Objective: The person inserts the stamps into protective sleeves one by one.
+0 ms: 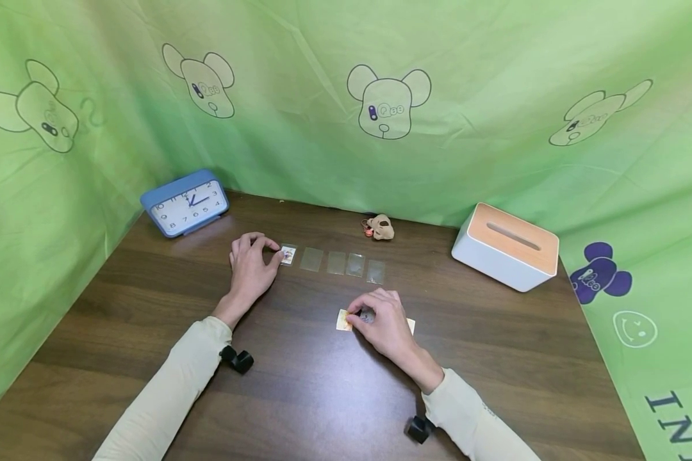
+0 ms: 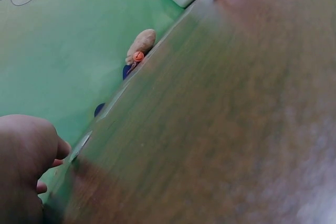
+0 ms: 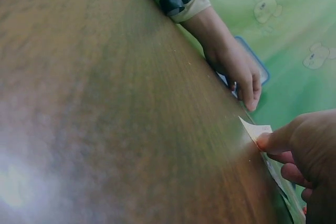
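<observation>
My left hand [image 1: 252, 266] has its thumb and forefinger at the left edge of a small picture card [image 1: 288, 255], pinching that edge. In the left wrist view, the left hand [image 2: 26, 161] appears at lower left. Between thumb and fingers, my right hand [image 1: 383, 320] holds a yellow-and-white card [image 1: 343, 320] by its right side. This card [image 3: 256, 130] looks slightly bent in the right wrist view, against the thumb of the right hand [image 3: 310, 156]. A round grey patch [image 1: 368, 315] shows beneath the right hand, and a pale card [image 1: 411, 325] sticks out at its right, partly hidden.
Several clear rectangles [image 1: 311, 259] form a row right of the picture card. Behind them is a beige figure [image 1: 382, 227] with a small red item [image 1: 369, 232]. A blue clock [image 1: 187, 202] stands back left; a white box with a wooden lid [image 1: 504, 246] stands back right.
</observation>
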A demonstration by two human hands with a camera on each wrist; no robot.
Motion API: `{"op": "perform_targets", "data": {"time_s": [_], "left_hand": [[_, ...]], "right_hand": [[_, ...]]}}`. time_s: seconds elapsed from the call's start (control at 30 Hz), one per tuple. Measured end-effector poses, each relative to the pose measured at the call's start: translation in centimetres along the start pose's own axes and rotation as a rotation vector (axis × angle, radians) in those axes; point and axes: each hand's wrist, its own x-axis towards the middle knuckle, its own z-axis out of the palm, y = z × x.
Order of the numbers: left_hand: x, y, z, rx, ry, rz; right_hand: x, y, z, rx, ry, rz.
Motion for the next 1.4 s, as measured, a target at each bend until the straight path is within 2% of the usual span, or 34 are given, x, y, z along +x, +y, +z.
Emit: {"op": "perform_targets", "data": {"time_s": [0.33,0.6,0.77,1.13,1.4], "left_hand": [[0.0,0.2,0.1,-0.029,0.026,0.023],[0.0,0.4,0.0,-0.040,0.047,0.081],[0.0,0.5,0.0,-0.051,0.051,0.103],[0.0,1.1,0.5,-0.058,-0.001,0.144],[0.0,1.5,1.0,-0.025,-0.057,0.177]], "right_hand": [[-0.1,0.4,0.3,0.005,0.037,-0.076],[-0.5,2.7,1.6,0.077,0.087,-0.114],[-0.3,2.0,1.1,0.053,0.111,-0.139],[0.1,-0.2,-0.1,0.023,0.081,-0.017],[0.2,-0.3,-0.4,0.022,0.102,0.011]]}}
